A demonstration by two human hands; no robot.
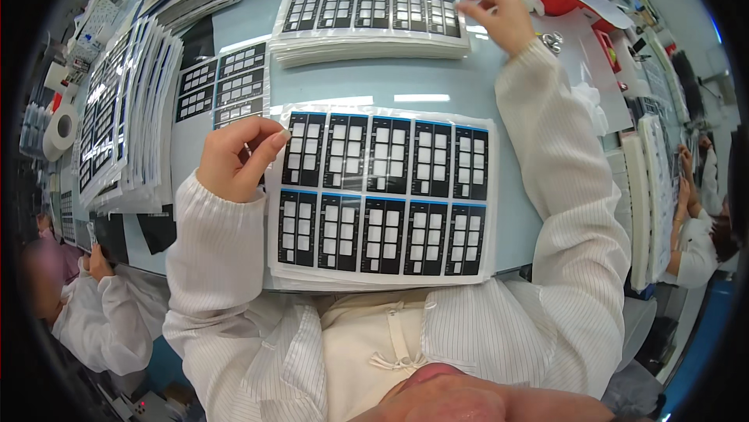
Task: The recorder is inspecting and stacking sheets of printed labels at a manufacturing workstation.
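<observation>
The near stack of black-and-white gridded sheets [382, 197] lies flat; a thicker stack [370, 10], similarly printed, lies flat beyond.

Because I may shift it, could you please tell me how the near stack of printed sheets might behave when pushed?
The near stack of printed sheets would probably fan out, since its edges sit unevenly. The glossy top sheet may slip, and its thinness suggests it would bend if lifted.

Black and white lead, with blue flashing through!
Here's the near sheet stack [382, 195]: black panels gridded with white squares, topped by bright blue strips; the far sheet stack [373, 10] repeats that pattern, the tabletop [343, 82] glows pale blue-grey, and a white jacket [499, 324] (fine dark pinstripes, lovely!) frames a cream top [363, 324].
</observation>
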